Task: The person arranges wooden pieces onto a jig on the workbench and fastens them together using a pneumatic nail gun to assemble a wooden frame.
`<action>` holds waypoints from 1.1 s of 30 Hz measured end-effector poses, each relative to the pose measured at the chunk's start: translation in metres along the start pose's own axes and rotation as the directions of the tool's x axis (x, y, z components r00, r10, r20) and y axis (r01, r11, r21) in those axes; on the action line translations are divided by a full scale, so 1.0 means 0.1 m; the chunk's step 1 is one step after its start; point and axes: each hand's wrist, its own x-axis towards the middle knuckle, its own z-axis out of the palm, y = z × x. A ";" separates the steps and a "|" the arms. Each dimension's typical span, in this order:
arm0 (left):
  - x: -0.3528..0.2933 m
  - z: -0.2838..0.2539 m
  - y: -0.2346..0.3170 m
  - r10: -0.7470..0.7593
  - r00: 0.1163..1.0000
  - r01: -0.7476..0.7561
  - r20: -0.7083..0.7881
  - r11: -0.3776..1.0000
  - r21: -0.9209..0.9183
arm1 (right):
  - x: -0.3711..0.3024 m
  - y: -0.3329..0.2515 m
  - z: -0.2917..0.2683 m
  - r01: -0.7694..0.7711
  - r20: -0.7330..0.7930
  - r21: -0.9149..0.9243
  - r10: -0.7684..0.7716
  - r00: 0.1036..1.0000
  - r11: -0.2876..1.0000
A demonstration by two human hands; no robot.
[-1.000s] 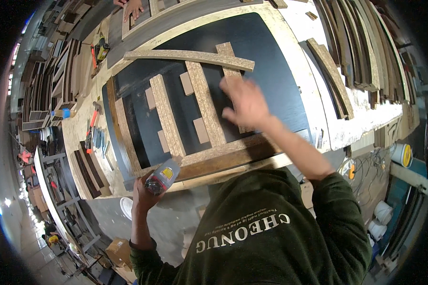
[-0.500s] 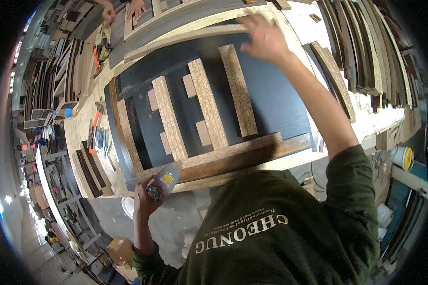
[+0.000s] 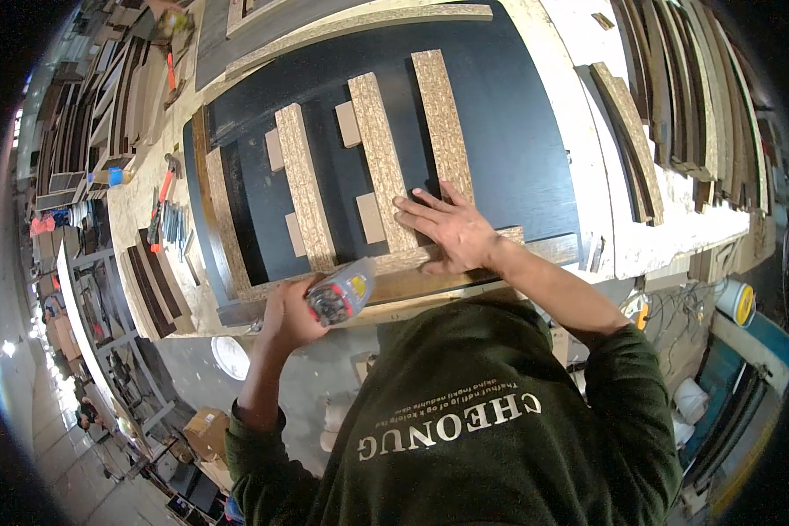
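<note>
The right hand (image 3: 451, 230) lies flat and open, fingers spread, on the near ends of two long chipboard strips (image 3: 382, 158), just where they meet the cross strip (image 3: 465, 250) that runs along the near edge; it grips nothing, it only presses down, probably to keep the pieces from sliding on the smooth surface. The left hand (image 3: 289, 311) is closed around a small power tool (image 3: 340, 294) with a grey body and a yellow and red part, maybe a stapler or a nail gun, though I cannot tell which. It holds the tool just beside the near edge of the work, its front end turned toward the camera, ready but not touching the strips. Under both hands is a large dark panel (image 3: 508, 149), lying flat on a pale workbench (image 3: 579, 131). A third long strip (image 3: 305, 188) lies to the left, parallel to the others, and small light blocks (image 3: 348, 124) sit between the strips, seemingly as spacers. Further out, curved wooden pieces (image 3: 627, 140) are stacked on the right side of the bench, and hand tools with orange handles (image 3: 162, 197) lie on the left.
</note>
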 end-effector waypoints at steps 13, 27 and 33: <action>0.36 0.13 0.27 -0.094 0.989 0.078 0.111 0.987 0.139 | -0.04 0.12 0.05 0.026 -0.084 0.069 -0.020 0.996 0.997; 0.40 0.21 0.32 -0.120 0.974 0.065 0.190 0.960 0.274 | -0.05 0.12 0.06 0.005 -0.046 0.097 0.000 0.999 0.995; 0.40 0.21 0.31 -0.120 0.975 0.073 0.189 0.968 0.240 | -0.03 0.11 0.03 -0.001 -0.013 0.075 0.002 1.000 0.997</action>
